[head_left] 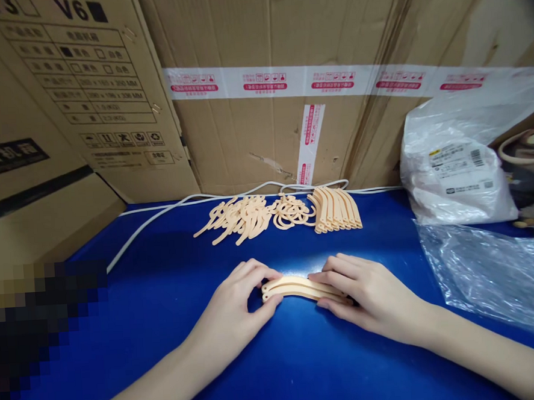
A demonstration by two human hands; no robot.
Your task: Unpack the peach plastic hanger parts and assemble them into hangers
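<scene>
Two curved beige strips (299, 287) with small holes at their ends lie stacked together, close above the blue tabletop. My left hand (240, 292) grips their left end between thumb and fingers. The right end is pinched by my right hand (363, 287), whose fingers hide part of it. Behind my hands, a neat stack of similar curved pieces (336, 209) stands on the right. A loose pile of thin curved beige pieces (245, 216) lies on the left. Between them sits a small heap of ring-like or hooked beige pieces (290, 210).
Cardboard boxes (239, 33) wall off the back and left of the blue table (277, 368). A white cable (151, 222) runs along the back. At the right are a white plastic bag (454, 152) with a label and a clear plastic sheet (492, 270). The far left is blurred out.
</scene>
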